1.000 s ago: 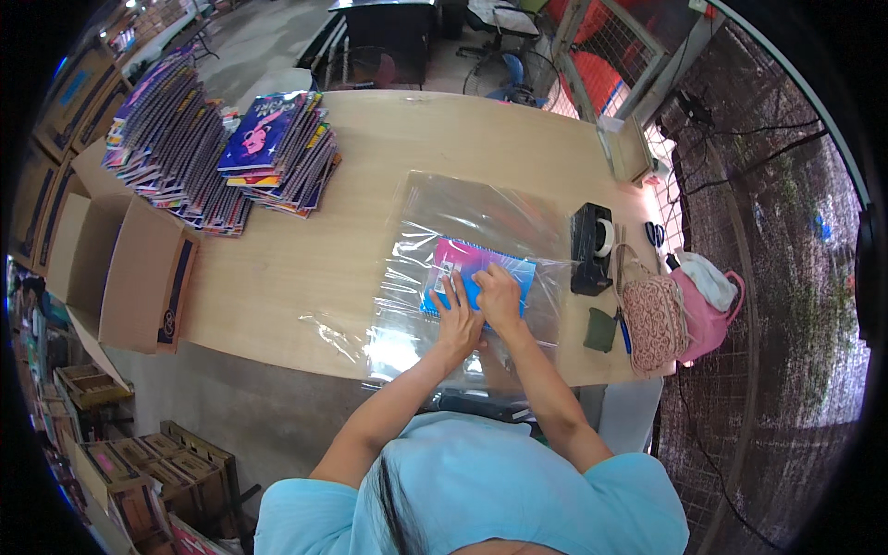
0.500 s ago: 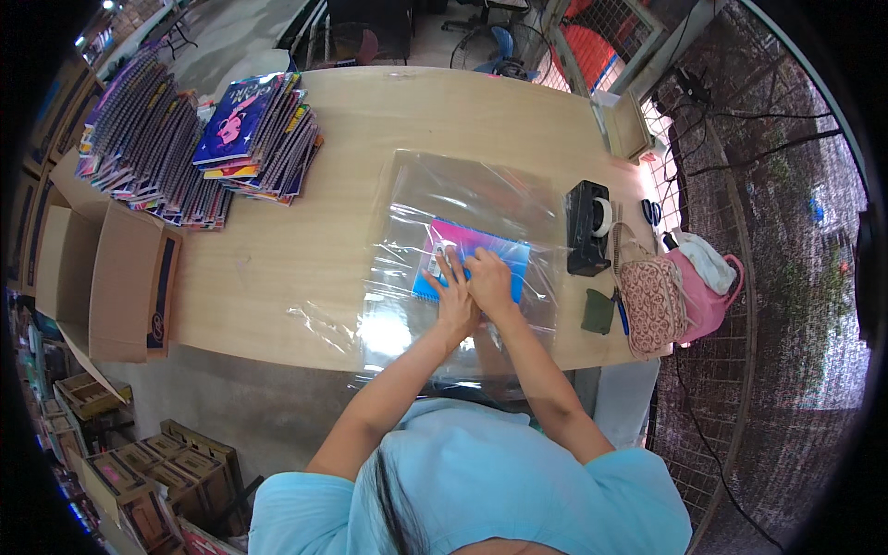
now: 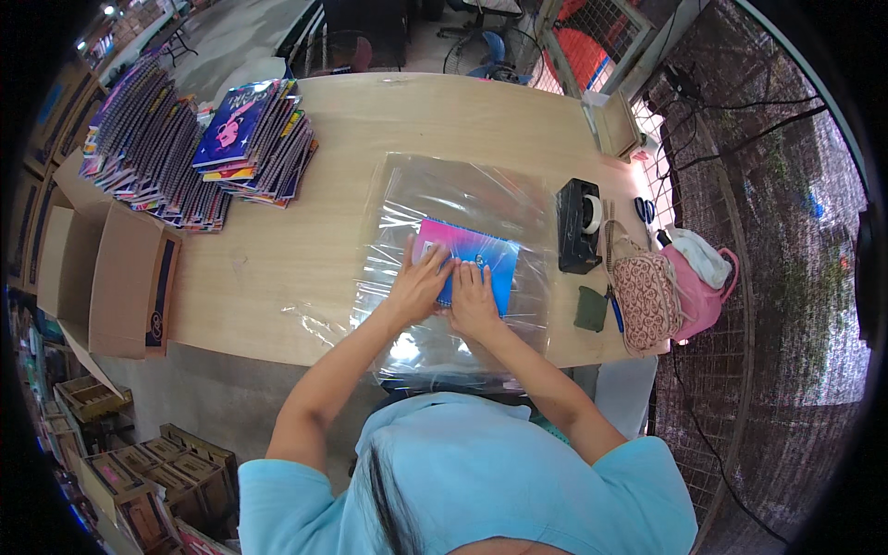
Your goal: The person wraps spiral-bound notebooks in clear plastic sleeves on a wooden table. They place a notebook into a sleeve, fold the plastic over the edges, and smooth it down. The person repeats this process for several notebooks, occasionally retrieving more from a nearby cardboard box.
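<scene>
A pink and blue spiral notebook (image 3: 495,268) lies on a stack of clear plastic sheets (image 3: 462,185) near the front of the table. My left hand (image 3: 419,280) rests on the notebook's left part, its fingers stretched out toward the far side. Close beside it, my right hand (image 3: 474,296) lies flat on the middle of the cover with fingers pointing away from me. The two hands nearly meet at the fingertips. Neither is wrapped around anything. Glare hides whether a film layer covers the notebook.
To the right stand a black tape dispenser (image 3: 573,231), scissors (image 3: 645,209), a green pouch (image 3: 591,309), a patterned bag (image 3: 643,291) and a pink bag (image 3: 701,305). Spiral notebooks (image 3: 153,148) are piled at the far left, behind an open cardboard box (image 3: 120,277).
My left hand has slid left and nearer to me. My right hand has moved nearer and its bent fingers have straightened flat onto the notebook.
</scene>
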`<state>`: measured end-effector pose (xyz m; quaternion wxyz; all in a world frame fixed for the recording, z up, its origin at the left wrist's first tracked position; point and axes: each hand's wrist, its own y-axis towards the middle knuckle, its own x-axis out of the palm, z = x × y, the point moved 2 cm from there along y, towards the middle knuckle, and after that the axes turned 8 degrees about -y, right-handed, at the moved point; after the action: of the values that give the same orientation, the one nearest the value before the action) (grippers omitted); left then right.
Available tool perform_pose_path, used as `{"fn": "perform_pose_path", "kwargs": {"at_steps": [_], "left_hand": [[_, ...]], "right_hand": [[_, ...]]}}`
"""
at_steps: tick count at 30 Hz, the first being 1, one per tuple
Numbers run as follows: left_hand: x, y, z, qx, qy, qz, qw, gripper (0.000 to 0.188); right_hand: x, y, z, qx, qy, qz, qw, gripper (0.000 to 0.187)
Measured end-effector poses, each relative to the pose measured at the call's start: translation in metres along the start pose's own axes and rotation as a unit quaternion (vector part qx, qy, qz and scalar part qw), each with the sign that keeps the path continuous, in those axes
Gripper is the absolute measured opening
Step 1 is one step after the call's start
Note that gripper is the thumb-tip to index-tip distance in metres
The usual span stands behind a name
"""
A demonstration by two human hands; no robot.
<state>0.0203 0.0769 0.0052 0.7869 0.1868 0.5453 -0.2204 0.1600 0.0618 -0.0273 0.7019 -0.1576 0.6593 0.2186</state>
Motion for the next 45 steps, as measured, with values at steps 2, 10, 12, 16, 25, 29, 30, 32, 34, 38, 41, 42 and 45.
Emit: {"fn": "perform_pose_path", "kwargs": {"at_steps": [2,10,12,16,25,29,30,32,34,38,41,42,45], "left_hand": [[0.012,0.002,-0.013,0.005,0.0,-0.019,1.0,0.086],[0.012,-0.001,-0.004,-0.023,0.007,-0.046,0.999,0.089],[0.008,0.0,-0.005,-0.019,-0.013,-0.034,0.999,0.085],[0.016,-0.006,-0.003,-0.038,-0.029,-0.014,0.999,0.086],[0.012,-0.006,0.012,-0.089,-0.034,-0.028,0.995,0.088],[0.014,-0.007,0.011,-0.093,-0.033,-0.035,0.994,0.088],[0.015,-0.007,0.011,-0.092,-0.033,-0.032,0.995,0.088],[0.017,-0.01,0.011,-0.097,-0.033,-0.027,0.994,0.089],[0.016,-0.011,0.01,-0.103,-0.026,-0.022,0.994,0.089],[0.018,-0.012,0.011,-0.083,-0.038,-0.009,0.996,0.088],[0.017,-0.011,0.008,-0.074,-0.03,0.0,0.997,0.087],[0.015,-0.007,0.008,-0.071,-0.028,0.006,0.997,0.087],[0.025,-0.017,0.004,-0.074,-0.015,0.023,0.997,0.087]], "right_hand": [[-0.004,0.0,0.007,0.001,0.042,-0.003,0.999,0.089],[-0.051,0.012,0.12,-0.018,-0.103,0.116,0.988,0.036],[-0.021,-0.022,0.136,-0.043,-0.062,0.12,0.99,0.028],[0.022,-0.103,0.151,0.038,0.051,0.062,0.996,0.017],[0.042,-0.068,0.318,0.528,0.471,0.046,0.705,0.016],[0.021,-0.061,0.298,0.527,0.562,0.058,0.635,0.023],[0.024,-0.065,0.299,0.509,0.551,0.094,0.655,0.023],[0.026,-0.083,0.288,0.513,0.537,0.124,0.658,0.021],[0.033,-0.096,0.263,0.541,0.573,0.142,0.599,0.019],[0.085,-0.099,0.236,0.568,0.762,0.152,0.271,0.015],[0.107,-0.108,0.209,0.455,0.812,0.195,0.31,0.014],[0.104,-0.106,0.206,0.399,0.802,0.222,0.385,0.014],[-0.027,-0.028,0.132,0.312,0.733,0.171,0.579,0.021]]}}
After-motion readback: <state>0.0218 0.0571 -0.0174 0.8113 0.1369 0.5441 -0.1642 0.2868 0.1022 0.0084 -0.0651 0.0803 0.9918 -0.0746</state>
